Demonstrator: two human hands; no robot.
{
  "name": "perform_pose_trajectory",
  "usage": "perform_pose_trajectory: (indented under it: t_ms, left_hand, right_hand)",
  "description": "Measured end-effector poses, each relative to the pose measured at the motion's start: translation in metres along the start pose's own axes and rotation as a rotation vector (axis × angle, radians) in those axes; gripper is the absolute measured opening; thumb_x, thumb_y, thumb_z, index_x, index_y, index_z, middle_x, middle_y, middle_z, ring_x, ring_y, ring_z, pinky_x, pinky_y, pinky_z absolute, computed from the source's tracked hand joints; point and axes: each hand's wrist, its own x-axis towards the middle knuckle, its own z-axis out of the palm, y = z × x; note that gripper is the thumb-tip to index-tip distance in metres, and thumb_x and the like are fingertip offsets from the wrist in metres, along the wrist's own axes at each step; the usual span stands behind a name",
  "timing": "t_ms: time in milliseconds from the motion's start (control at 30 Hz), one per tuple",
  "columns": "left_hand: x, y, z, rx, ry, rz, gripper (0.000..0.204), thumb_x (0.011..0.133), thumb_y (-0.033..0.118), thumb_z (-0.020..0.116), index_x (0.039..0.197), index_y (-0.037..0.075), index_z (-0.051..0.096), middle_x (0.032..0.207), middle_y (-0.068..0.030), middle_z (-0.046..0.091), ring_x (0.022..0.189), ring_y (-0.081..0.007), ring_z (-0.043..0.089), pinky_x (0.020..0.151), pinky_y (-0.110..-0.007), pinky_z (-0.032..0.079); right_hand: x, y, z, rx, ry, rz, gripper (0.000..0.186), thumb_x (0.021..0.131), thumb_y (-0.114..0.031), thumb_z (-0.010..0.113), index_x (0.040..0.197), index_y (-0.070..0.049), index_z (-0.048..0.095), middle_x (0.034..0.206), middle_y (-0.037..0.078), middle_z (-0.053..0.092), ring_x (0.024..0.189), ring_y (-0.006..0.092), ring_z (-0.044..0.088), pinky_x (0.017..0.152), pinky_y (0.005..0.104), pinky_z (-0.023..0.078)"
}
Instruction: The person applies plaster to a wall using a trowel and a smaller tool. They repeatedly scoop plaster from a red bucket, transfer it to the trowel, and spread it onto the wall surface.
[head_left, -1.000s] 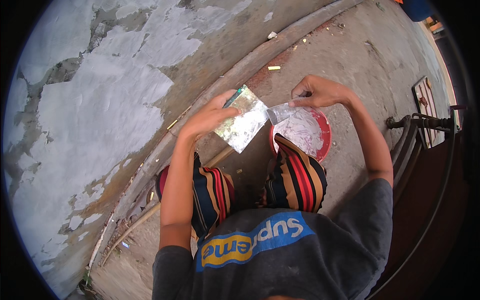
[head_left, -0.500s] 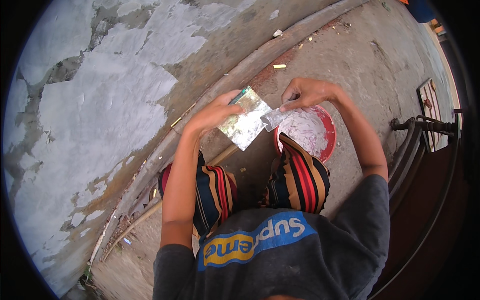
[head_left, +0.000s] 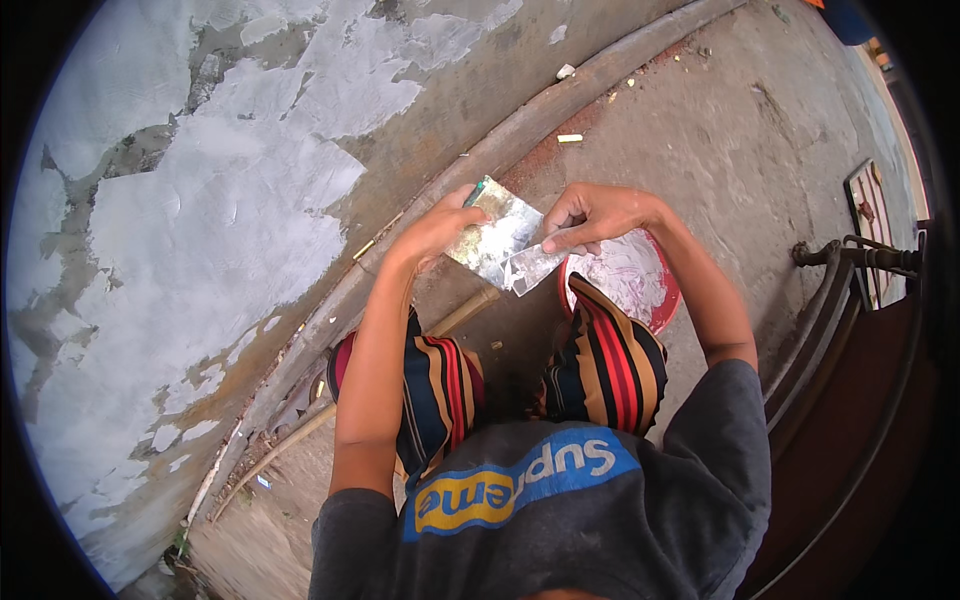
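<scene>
My left hand (head_left: 438, 232) is closed on a flat, shiny metal plastering plate (head_left: 507, 228) with a green edge at its far side. In my right hand (head_left: 605, 214), pinched between thumb and fingers, is a small grey scraper blade (head_left: 537, 268). The blade lies against or just over the plate's near right corner; a little white paste shows at its tip. Beneath my right wrist stands a round red tub (head_left: 671, 292) holding whitish-pink putty (head_left: 630, 268). My right knee hides part of its near left side.
A grey wall (head_left: 230, 190) with white patches rises on the left, with a raised ledge (head_left: 540, 110) along its foot. A pole (head_left: 465, 312) lies by my left knee. On the right are a metal frame (head_left: 820, 300) and a striped panel (head_left: 872, 215).
My right hand has moved down and slightly left, bringing the scraper from the plate's right side to its near right corner. The left hand still holds the plate.
</scene>
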Motion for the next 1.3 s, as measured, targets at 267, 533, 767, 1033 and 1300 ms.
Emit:
perform_pose_trajectory:
  t_ms: [267, 533, 767, 1033, 1300]
  left_hand:
    - [0.015, -0.008, -0.007, -0.204, 0.196, -0.048, 0.048, 0.095, 0.021, 0.052, 0.137, 0.0, 0.041, 0.125, -0.0121, 0.058, 0.11, -0.0188, 0.059, 0.093, -0.032, 0.047]
    - [0.036, -0.047, 0.014, -0.361, 0.107, -0.195, 0.041, 0.097, 0.032, 0.053, 0.124, 0.002, 0.054, 0.113, -0.0081, 0.065, 0.098, -0.0181, 0.064, 0.087, -0.034, 0.05]
    - [0.013, -0.034, 0.014, -0.419, 0.157, -0.184, 0.039, 0.098, 0.033, 0.048, 0.125, 0.004, 0.052, 0.109, -0.0077, 0.066, 0.095, -0.0178, 0.065, 0.084, -0.033, 0.053]
    - [-0.036, -0.007, 0.002, -0.601, 0.282, -0.092, 0.032, 0.097, 0.029, 0.051, 0.119, 0.006, 0.054, 0.102, -0.0053, 0.066, 0.089, -0.0172, 0.065, 0.073, -0.031, 0.056]
    - [-0.064, 0.038, 0.04, -0.486, 0.371, -0.126, 0.034, 0.096, 0.031, 0.053, 0.121, 0.008, 0.055, 0.103, -0.0042, 0.067, 0.086, -0.0153, 0.066, 0.075, -0.031, 0.054]
  right_hand:
    - [-0.104, 0.064, 0.051, 0.546, 0.73, -0.069, 0.014, 0.094, -0.018, 0.058, 0.098, -0.004, 0.06, 0.064, -0.002, 0.055, 0.054, 0.0042, 0.049, 0.048, 0.0204, 0.039]
    - [-0.162, 0.248, 0.208, 0.161, 1.718, 0.369, 0.029, 0.081, -0.017, 0.075, 0.099, -0.002, 0.059, 0.079, 0.002, 0.055, 0.064, 0.0095, 0.048, 0.058, 0.0271, 0.043]
    - [-0.122, 0.272, 0.241, 0.277, 1.911, 0.438, 0.024, 0.081, -0.012, 0.073, 0.097, 0.001, 0.061, 0.081, 0.005, 0.061, 0.073, 0.0125, 0.056, 0.07, 0.0284, 0.047]
    - [-0.124, 0.268, 0.232, 0.612, 1.774, 0.349, 0.017, 0.089, -0.016, 0.066, 0.093, 0.0, 0.062, 0.072, -0.001, 0.057, 0.062, 0.0072, 0.048, 0.055, 0.0262, 0.039]
    - [-0.135, 0.308, 0.186, 0.622, 1.746, 0.244, 0.022, 0.092, -0.025, 0.064, 0.089, -0.004, 0.06, 0.061, -0.003, 0.051, 0.046, 0.0059, 0.041, 0.041, 0.0249, 0.032]
